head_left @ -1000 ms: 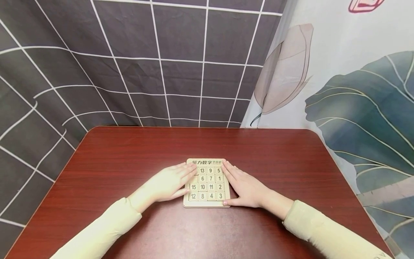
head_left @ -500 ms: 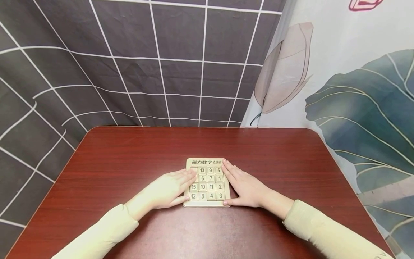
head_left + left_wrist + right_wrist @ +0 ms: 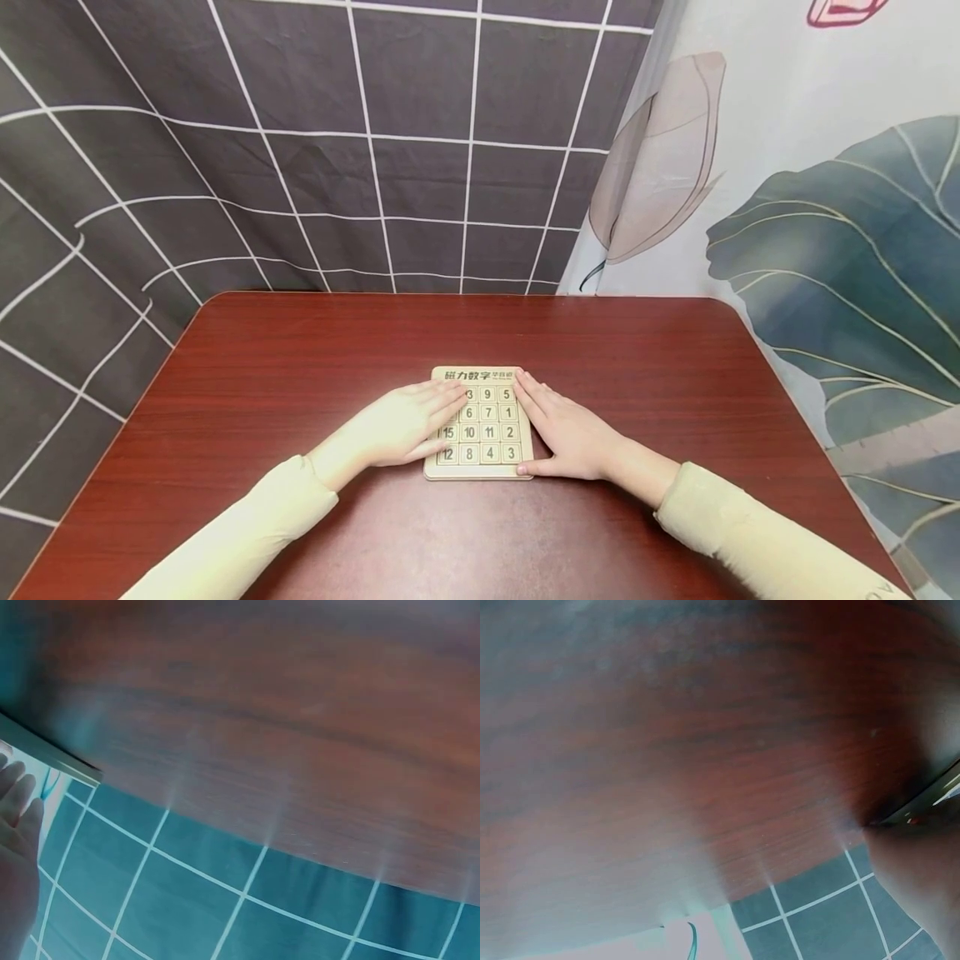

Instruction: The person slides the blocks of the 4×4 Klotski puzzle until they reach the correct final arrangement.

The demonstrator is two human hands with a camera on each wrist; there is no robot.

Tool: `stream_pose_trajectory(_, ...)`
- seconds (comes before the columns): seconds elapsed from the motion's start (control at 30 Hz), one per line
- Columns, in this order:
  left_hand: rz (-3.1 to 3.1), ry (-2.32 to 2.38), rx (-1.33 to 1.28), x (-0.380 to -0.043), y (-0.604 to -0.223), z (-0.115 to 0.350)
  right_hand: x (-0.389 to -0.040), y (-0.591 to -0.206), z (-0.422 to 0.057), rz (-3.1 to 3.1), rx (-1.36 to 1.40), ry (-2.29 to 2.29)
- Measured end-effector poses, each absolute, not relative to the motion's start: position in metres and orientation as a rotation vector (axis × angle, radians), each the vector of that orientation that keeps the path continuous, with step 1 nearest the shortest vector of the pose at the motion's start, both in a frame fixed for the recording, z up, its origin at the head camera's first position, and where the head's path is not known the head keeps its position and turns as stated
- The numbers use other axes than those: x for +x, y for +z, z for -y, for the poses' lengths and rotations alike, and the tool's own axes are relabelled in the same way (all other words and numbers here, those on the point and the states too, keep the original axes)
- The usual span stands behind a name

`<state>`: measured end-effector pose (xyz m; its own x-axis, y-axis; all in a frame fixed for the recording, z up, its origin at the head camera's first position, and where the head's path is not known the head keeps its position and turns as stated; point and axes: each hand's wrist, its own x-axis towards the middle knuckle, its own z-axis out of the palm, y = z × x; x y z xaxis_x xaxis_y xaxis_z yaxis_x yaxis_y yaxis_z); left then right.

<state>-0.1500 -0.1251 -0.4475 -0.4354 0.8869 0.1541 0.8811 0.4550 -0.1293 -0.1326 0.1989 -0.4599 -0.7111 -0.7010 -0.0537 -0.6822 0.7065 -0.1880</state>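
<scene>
A pale sliding number puzzle (image 3: 489,433) lies flat on the table, its printed numbers facing up. My left hand (image 3: 397,423) rests across its left side; the extended fingertips touch the upper-left tiles and hide several of them. The left thumb lies over the left edge, near the 15 and 12. Along the right edge is my right hand (image 3: 573,433), fingers straight against the upper-right corner and thumb touching the lower-right corner. Only the board's dark side edge (image 3: 52,756) and a hand (image 3: 16,817) show in the left wrist view. The right wrist view has the board's edge (image 3: 919,806) at far right.
The reddish-brown wooden table (image 3: 480,333) has rounded far corners. Behind it hangs a dark grey curtain (image 3: 300,192) with a white grid. A white curtain with large leaf prints (image 3: 847,242) hangs at the right.
My left hand first drew back slightly, uncovering a gap at the top left, then slid right and away from me, partly covering the 13. The right hand stays in place.
</scene>
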Motion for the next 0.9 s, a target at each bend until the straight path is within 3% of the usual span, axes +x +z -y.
stream_pose_trajectory(0.67, 2.524, 0.042, -1.494, -0.150, -0.453, 0.143, -0.132, -0.460, -0.199, -2.777, -1.134, -0.246)
stream_pose_trajectory(0.9, 2.548, 0.038, -1.527, -0.154, -0.445, 0.126, -0.133, -0.461, -0.199, -2.776, -1.131, -0.249)
